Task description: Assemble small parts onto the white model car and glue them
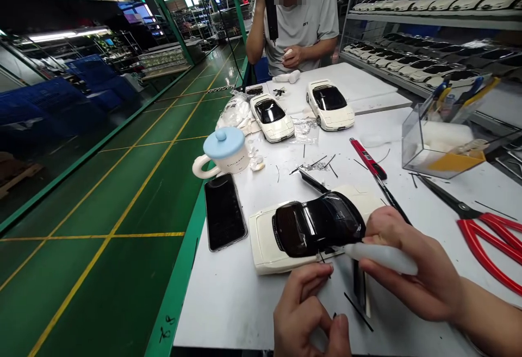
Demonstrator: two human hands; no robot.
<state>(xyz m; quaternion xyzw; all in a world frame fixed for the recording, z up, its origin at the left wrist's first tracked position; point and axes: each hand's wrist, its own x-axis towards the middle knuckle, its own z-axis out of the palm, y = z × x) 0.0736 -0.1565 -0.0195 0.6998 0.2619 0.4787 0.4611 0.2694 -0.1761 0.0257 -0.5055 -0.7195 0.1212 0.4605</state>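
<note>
A white model car with a black roof and glass lies across the table in front of me, its near door swung out. My right hand grips a translucent white squeeze bottle, its thin nozzle at the car's near side by the door opening. My left hand is curled just below that side. A thin black strip shows at its index fingertip and reaches toward the car; the exact grip is partly hidden. The far door also stands open.
Left of the car are a phone and a blue-lidded mug. A red cutter, red-handled scissors and a clear box lie right. Two white cars stand farther back. Across the table a person holds a power screwdriver.
</note>
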